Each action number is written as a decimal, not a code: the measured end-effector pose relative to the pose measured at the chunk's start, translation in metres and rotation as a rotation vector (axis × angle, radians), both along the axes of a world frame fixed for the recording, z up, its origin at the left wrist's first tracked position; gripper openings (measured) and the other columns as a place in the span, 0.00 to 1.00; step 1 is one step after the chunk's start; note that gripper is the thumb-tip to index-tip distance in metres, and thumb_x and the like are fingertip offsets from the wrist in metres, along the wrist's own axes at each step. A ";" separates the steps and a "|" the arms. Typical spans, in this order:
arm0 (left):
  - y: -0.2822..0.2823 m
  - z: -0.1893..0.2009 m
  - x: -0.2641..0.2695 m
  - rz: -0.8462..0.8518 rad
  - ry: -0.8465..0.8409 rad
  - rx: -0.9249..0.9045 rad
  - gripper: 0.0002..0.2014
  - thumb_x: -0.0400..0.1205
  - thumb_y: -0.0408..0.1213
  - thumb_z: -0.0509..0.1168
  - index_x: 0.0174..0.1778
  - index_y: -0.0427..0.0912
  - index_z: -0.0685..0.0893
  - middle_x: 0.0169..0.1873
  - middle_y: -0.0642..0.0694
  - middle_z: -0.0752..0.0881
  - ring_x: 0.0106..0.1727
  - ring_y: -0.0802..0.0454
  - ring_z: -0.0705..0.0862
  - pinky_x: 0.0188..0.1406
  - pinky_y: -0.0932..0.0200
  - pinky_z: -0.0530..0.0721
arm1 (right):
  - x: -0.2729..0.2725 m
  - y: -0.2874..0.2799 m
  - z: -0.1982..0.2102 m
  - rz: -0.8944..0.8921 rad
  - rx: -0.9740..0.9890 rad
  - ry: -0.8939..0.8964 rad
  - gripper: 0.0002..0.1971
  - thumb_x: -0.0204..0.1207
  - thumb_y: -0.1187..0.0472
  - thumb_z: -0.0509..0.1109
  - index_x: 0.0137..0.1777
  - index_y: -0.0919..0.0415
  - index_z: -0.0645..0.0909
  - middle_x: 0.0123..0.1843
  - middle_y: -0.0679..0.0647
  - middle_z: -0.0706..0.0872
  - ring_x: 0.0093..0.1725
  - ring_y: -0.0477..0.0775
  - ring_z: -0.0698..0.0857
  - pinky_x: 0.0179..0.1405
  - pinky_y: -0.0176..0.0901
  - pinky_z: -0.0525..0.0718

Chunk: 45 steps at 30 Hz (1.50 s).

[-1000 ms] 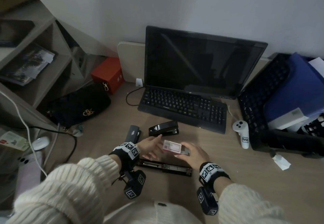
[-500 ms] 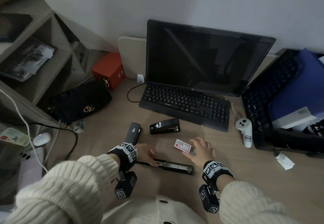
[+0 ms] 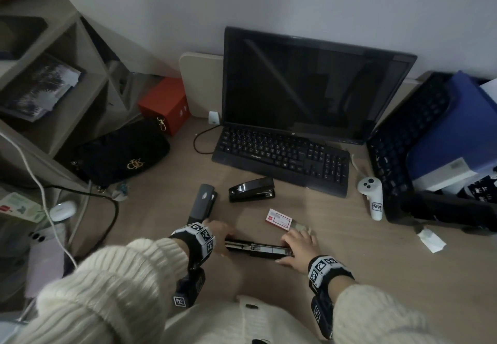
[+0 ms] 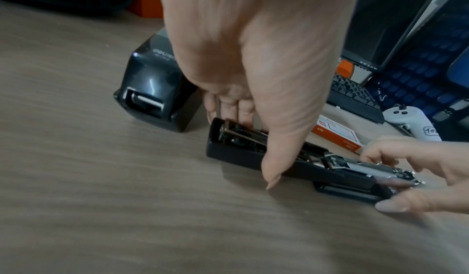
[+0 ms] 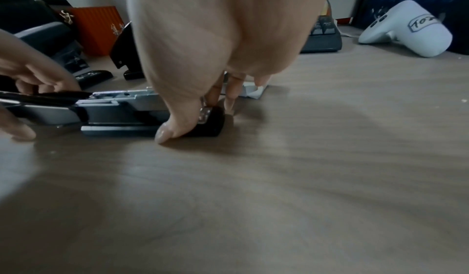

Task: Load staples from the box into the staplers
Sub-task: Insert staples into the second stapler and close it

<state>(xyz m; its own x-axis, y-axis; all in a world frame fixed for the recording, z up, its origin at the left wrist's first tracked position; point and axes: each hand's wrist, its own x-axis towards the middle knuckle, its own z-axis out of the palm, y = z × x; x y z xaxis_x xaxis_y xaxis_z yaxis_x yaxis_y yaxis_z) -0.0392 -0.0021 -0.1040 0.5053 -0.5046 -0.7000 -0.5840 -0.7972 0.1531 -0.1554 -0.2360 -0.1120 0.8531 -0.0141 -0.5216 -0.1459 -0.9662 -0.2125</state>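
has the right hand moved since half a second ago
Yes. The right hand came back toward the person, away from the staple box, and now holds the end of the open stapler.

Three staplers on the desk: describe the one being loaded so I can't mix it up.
Start at the keyboard and come toward the person. It's the nearest stapler, lying flat between both hands. Unlike the two closed ones behind, it's opened out, metal staple channel exposed.

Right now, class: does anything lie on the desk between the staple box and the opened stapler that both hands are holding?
Nothing visible does. The staple box lies just beyond the opened stapler, with bare desk between. The right hand and left hand hold the stapler's ends.
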 end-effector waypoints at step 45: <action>0.012 0.069 0.028 0.296 -0.123 -0.553 0.15 0.70 0.49 0.80 0.51 0.53 0.91 0.43 0.55 0.89 0.46 0.57 0.86 0.48 0.64 0.82 | 0.022 0.004 0.047 -0.448 0.427 -0.326 0.19 0.63 0.54 0.83 0.54 0.51 0.86 0.50 0.49 0.87 0.49 0.48 0.84 0.52 0.38 0.80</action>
<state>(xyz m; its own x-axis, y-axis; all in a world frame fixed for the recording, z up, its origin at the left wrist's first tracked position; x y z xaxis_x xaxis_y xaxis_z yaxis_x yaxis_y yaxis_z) -0.0108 0.0102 -0.0347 0.7387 -0.6014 -0.3043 -0.3909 -0.7501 0.5335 -0.1335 -0.2315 -0.0651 0.9267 -0.2521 -0.2787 -0.3755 -0.6499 -0.6608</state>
